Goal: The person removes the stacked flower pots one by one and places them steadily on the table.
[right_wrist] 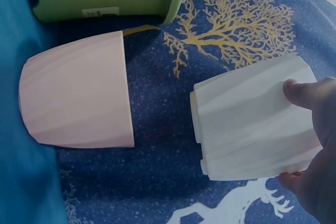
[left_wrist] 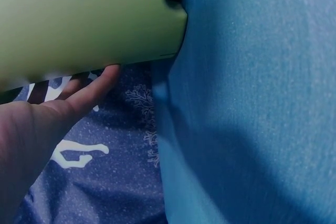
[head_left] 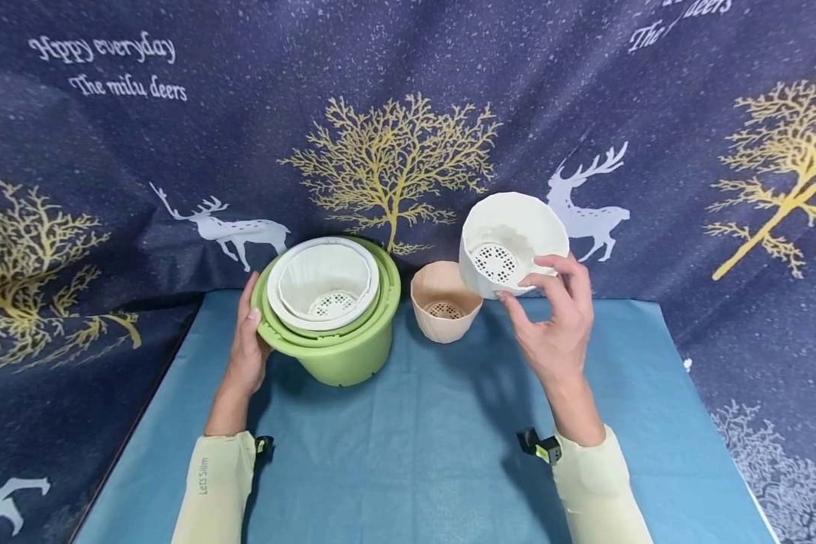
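On the left of the table stands a large green flowerpot [head_left: 347,363] with another green pot and white pots [head_left: 295,276] nested inside it. My left hand [head_left: 243,351] holds its left side, thumb at the rim; the left wrist view shows fingers against the green wall. My right hand [head_left: 559,325] pinches the rim of a white flowerpot [head_left: 517,215] with a perforated bottom, held in the air and tilted so its inside shows. Below and left of it a smaller pale pink flowerpot [head_left: 442,325] stands on the table, with holes in its bottom.
A blue cloth [head_left: 408,453] covers the table. Right behind its far edge hangs a dark blue curtain [head_left: 408,60] printed with deer and yellow trees. Small wrist cameras [head_left: 544,447] are strapped at the sleeves.
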A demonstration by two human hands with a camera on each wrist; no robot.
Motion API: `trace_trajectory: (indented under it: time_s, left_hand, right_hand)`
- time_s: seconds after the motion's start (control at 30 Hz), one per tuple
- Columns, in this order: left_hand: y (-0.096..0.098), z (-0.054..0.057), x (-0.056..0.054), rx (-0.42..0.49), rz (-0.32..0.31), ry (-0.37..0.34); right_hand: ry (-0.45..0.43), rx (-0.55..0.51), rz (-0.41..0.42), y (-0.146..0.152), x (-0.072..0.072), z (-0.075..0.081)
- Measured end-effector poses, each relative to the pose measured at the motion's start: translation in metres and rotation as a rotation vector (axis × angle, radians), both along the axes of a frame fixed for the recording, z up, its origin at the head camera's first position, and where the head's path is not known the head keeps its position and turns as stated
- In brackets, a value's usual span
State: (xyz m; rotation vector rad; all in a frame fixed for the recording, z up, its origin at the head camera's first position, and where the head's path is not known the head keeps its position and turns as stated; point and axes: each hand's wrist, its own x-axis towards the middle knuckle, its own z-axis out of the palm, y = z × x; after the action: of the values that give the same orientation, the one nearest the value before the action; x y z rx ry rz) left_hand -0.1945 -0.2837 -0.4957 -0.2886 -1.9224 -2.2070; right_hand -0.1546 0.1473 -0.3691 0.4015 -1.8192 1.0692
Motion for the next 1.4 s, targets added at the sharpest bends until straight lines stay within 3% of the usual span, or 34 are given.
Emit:
trace_trajectory:
  time_s: [0.73, 1.1, 1.4]
  left_hand:
    - [-0.001, -0.001, 0.002, -0.003, -0.001, -0.008]
    - [-0.001, -0.001, 0.0, 0.001, 0.001, -0.009]
    - [-0.002, -0.001, -0.001, 0.006, 0.0, -0.009]
  right_hand:
    - [-0.027, -0.021, -0.092, 0.018, -0.002, -0.018]
    - [-0.094, -0.004, -0.15, 0.047, -0.022, -0.058]
    - [-0.112, 0.011, -0.154, 0.053, -0.024, -0.069]
